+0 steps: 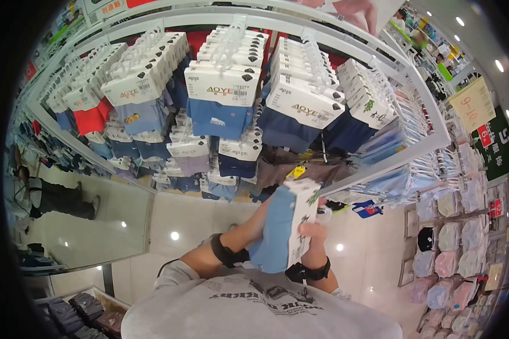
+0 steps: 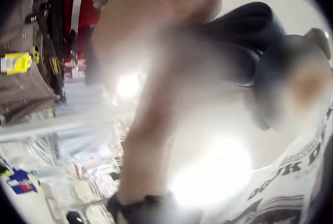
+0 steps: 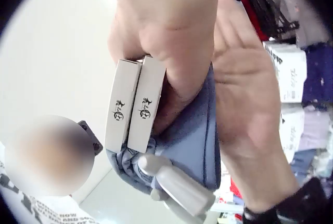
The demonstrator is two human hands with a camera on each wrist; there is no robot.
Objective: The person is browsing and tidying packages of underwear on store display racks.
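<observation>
Right hand (image 1: 315, 236) is gripping blue garments (image 1: 274, 229), best steadied by their stiff white cards (image 1: 303, 208); left hand (image 3: 245, 76) is showing palm, finger state unclear.

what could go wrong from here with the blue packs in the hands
The two white cards lie side by side, apparently gripped by the right hand, so one pack might slip free if that grip eases. The pale plastic hanger juts out and could snag on the rack frame if swung close. The soft blue garments hang below the grip and may crease or bunch up.
</observation>
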